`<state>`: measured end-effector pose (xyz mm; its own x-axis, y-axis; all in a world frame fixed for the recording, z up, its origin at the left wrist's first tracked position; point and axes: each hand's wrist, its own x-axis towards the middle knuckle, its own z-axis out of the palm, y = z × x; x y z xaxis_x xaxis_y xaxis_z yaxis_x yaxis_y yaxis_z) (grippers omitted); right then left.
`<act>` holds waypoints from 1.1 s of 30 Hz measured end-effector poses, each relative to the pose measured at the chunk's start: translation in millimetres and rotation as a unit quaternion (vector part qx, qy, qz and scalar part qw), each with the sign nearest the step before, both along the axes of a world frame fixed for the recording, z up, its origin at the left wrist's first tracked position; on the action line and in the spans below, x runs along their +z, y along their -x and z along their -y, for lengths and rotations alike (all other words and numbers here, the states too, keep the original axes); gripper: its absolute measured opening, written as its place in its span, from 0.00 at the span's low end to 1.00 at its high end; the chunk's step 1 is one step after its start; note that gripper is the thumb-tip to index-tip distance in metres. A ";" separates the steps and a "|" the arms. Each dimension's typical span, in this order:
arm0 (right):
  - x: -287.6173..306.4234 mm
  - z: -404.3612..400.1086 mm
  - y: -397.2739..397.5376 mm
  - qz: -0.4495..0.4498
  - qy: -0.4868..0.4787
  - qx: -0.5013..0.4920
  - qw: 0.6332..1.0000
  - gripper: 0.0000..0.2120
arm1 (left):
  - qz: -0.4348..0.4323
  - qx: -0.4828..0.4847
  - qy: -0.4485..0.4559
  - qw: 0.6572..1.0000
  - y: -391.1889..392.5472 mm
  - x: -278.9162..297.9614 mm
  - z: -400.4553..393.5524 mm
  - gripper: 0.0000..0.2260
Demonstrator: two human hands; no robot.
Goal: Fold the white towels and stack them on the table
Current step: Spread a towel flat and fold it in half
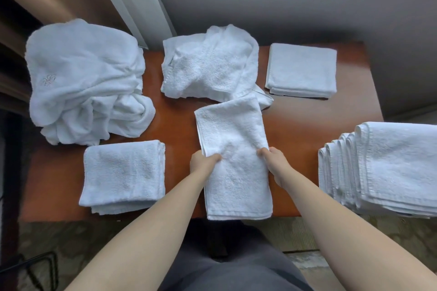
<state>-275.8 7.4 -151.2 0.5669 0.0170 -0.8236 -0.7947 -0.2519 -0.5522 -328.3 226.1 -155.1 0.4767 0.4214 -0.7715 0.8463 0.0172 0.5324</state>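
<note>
Hands meet at the middle of a long white towel [233,160] lying lengthwise on the table [295,125]: the left hand [203,163] pinches its left edge with curled fingers, the right hand [275,160] grips the right edge the same way. The towel is thick terry, already folded into a narrow strip, its near end hanging just over the table's front edge and its far end slightly lifted and tilted left. Just beside the left hand sits a folded stack [123,177] of white towels; to the right, a taller staggered stack [383,168] overhangs the table's right side. Further back lie a loose towel heap [208,66] — touching the strip's far end — a neat folded square [301,69] at the far right, and a big crumpled pile [82,82] at the far left. The table is glossy reddish-brown wood; behind it stand a grey wall [307,2] and a white frame [132,0], and patterned flooring [71,238] shows below.
</note>
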 end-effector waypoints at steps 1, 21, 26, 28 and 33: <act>-0.7 0.6 -0.4 -0.005 -0.011 -0.011 1.000 0.15 | 0.007 0.027 0.030 0.999 0.7 1.8 -0.4 0.11; 108.8 -13.1 -4.3 0.257 -0.133 0.015 0.957 0.22 | 0.294 -0.005 0.003 0.956 -11.8 126.0 -35.2 0.11; 134.3 -15.1 -8.8 0.356 -0.065 0.209 0.909 0.44 | 0.318 -0.074 0.024 0.945 -10.6 159.0 -55.2 0.33; 141.9 -19.0 -11.7 0.382 -0.002 0.236 0.893 0.47 | 0.305 -0.112 -0.023 0.945 -12.2 165.6 -57.8 0.35; 150.7 -32.8 -15.8 0.491 0.118 0.205 0.838 0.30 | 0.306 -0.104 -0.196 0.926 -23.4 175.6 -63.7 0.21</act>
<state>-260.0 40.2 -0.5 0.9598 0.2790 0.0296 0.1947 -0.5865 -0.7862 -304.9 289.7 20.5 0.8764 0.4619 -0.1366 0.3468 -0.4082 0.8445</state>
